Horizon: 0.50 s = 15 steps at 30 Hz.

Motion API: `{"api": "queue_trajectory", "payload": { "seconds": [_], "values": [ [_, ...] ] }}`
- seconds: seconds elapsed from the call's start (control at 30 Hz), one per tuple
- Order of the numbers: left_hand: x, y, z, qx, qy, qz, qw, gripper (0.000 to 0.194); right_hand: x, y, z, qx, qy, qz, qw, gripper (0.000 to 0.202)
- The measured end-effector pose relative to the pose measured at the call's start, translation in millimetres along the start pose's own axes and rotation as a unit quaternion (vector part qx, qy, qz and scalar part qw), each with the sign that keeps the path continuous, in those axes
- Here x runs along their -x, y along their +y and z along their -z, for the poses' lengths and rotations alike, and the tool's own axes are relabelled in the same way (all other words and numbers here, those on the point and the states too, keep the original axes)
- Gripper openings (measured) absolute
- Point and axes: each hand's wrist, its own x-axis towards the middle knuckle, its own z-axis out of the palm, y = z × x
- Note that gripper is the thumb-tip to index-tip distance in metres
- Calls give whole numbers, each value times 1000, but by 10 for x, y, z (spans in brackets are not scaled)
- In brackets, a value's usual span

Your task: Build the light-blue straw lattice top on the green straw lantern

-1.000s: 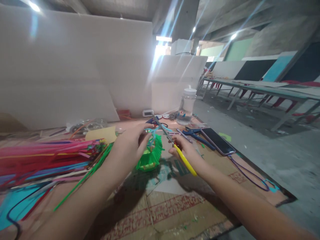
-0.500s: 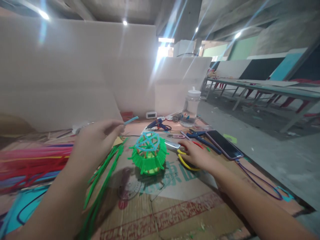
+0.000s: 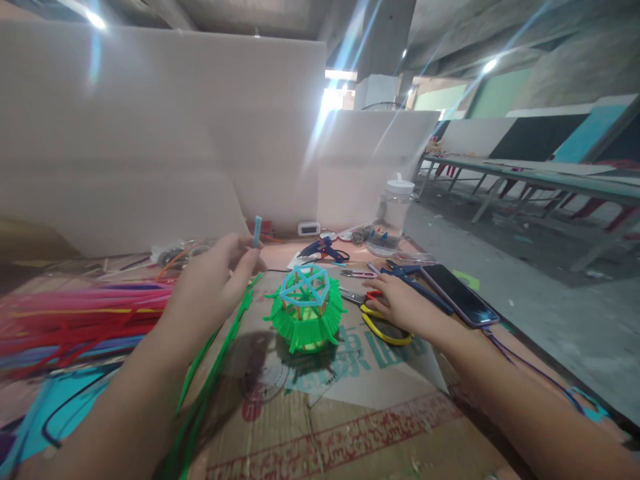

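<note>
Pinched upright between the thumb and fingers of my left hand [image 3: 220, 277] is a short light-blue strip [image 3: 257, 231]. My right hand [image 3: 395, 300] lies over the red and yellow handles of a pair of scissors [image 3: 387, 331], its fingers curled at the handles. The scissors rest low at the board, blades pointing left. Between my hands stands a small round craft piece [image 3: 307, 323] with a fringed green skirt and a light-blue frame on top, touched by neither hand. Long green strips [image 3: 220, 360] run beneath and beside my left forearm.
A glue gun [image 3: 324, 249] and a water bottle [image 3: 391, 217] stand behind the craft piece. Pliers [image 3: 425, 290] and a phone [image 3: 460, 293] lie on the right. Pink and red strips [image 3: 90, 313] pile up at left. Cardboard [image 3: 310, 433] covers the table front.
The blue strip in my left hand has turned from slanting right to nearly upright. The scissors' blades sit slightly lower, with my right hand still at the handles. The view has shifted a little.
</note>
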Motion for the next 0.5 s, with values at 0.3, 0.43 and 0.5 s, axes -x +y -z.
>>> {"api": "queue_trajectory", "payload": {
  "seconds": [0.3, 0.43, 0.5],
  "values": [
    [-31, -337, -99, 34, -27, -10, 999, 22, -1024, 126, 64, -105, 5, -84, 991, 52],
    [-56, -574, -115, 77, -66, 16, 995, 25, -1439, 178, -162, -113, 11, -98, 989, 59],
    [-90, -652, -126, 109, -82, 44, 990, 27, -1556, 150, -249, -122, 14, -91, 988, 56]
  ]
}}
